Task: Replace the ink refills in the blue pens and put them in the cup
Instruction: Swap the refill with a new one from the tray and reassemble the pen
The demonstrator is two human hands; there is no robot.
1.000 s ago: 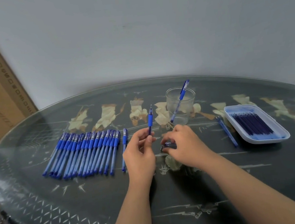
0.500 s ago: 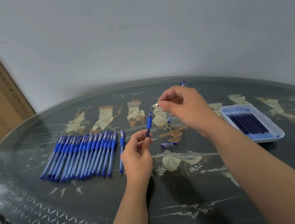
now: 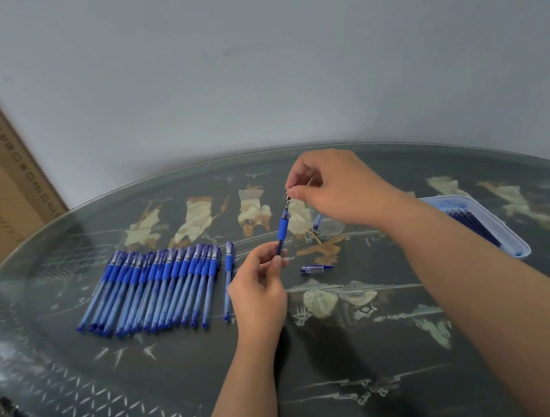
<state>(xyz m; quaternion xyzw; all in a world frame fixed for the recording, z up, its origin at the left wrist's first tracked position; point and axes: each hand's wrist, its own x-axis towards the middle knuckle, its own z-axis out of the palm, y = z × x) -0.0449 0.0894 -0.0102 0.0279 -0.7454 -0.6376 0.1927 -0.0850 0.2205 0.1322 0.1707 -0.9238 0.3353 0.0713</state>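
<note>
Pinching blue pen (image 3: 282, 229) low on barrel with left hand (image 3: 259, 289), long axis running 6 to 12, leaning slightly toward 1. Pinching its tip end at 12 with right hand (image 3: 333, 191), nearer there. Lying loose at 3: cap (image 3: 314, 268). Standing beyond, half hidden: cup (image 3: 330, 227). Dark glass-topped desk (image 3: 352, 354); grey wall behind.

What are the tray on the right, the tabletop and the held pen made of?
The pale blue rectangular tray looks like thin glossy plastic, given its rounded moulded rim. The dark oval tabletop is probably lacquered wood with inlaid figures under glass; reflections suggest it. The blue pen in the left hand has a translucent plastic barrel and matte grip, likely rubber.
</note>
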